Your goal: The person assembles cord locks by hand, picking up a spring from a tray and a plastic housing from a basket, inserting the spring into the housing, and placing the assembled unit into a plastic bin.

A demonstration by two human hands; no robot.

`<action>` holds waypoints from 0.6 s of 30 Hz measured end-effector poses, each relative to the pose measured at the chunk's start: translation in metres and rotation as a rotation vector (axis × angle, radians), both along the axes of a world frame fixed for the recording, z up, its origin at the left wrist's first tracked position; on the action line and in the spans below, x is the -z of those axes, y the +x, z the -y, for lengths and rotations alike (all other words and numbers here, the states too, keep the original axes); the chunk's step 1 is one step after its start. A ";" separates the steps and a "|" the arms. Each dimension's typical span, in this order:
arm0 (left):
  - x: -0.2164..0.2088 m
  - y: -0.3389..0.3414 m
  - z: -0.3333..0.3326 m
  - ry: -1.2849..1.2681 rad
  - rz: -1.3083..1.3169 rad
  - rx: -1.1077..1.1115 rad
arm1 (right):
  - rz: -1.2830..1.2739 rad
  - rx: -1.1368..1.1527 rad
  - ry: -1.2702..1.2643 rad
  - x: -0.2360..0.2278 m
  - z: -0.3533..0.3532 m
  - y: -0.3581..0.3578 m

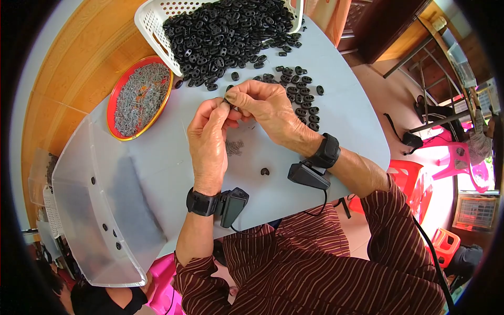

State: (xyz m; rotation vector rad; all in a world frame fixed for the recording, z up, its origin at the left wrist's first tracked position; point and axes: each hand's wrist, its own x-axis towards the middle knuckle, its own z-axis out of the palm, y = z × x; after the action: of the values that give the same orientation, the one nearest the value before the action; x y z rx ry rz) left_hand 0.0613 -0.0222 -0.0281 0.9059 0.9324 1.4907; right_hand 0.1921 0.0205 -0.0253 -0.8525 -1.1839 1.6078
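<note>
Fingertips (224,106) of left hand (207,144) and right hand (269,111) pinch nearly closed on a dark piece (227,100), presumably steadying it; red bowl (112,102) handy at nine o'clock.

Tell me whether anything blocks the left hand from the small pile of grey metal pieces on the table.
Nothing visible does: the pile of grey metal pieces lies on the table just right of the left hand. That hand's fingertips, though, meet those of the right hand at a small dark piece, mostly hidden.

Home-like workroom, black parts (226,39), pink stool (447,160)
</note>
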 end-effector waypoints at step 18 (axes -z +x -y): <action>-0.003 -0.002 0.001 0.009 -0.092 -0.038 | 0.118 -0.001 0.051 -0.008 0.000 0.008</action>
State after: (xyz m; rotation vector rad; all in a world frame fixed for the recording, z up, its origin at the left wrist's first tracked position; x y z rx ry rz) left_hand 0.0597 -0.0230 -0.0256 0.9752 1.0158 1.4969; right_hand 0.1999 0.0207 -0.0173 -0.9247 -1.3022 1.5387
